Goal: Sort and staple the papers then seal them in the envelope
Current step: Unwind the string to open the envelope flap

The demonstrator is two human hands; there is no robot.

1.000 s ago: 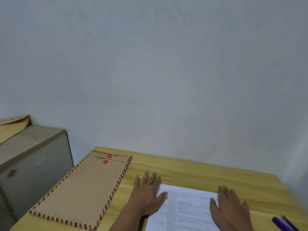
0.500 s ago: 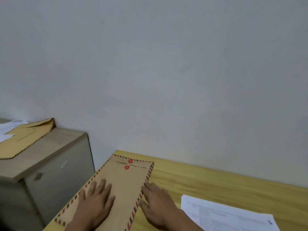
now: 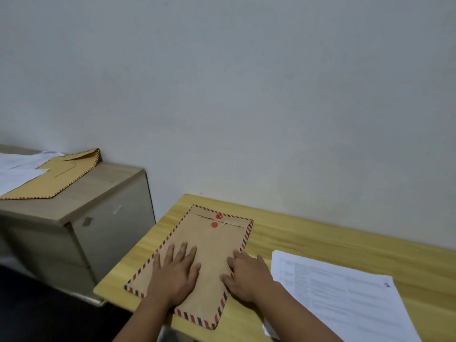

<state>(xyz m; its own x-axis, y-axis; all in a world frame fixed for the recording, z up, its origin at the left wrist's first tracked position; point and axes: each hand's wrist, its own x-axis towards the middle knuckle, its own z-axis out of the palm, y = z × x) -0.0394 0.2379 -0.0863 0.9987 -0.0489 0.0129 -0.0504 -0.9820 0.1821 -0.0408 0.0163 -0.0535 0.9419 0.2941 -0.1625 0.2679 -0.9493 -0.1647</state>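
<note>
A brown envelope with a red and blue striped border and two red string buttons lies flat at the left end of the wooden table. My left hand rests flat on its lower left part, fingers spread. My right hand lies on the envelope's right edge, fingers straight, partly on the table. A stack of printed white papers lies on the table to the right of my right hand.
A low grey cabinet stands left of the table, with a gap between them. On it lie another brown envelope and some white sheets. A plain wall runs behind the table.
Both hands left the white papers and moved left onto the brown envelope. The view swung left, bringing the cabinet further into sight and putting the purple pens out of frame.
</note>
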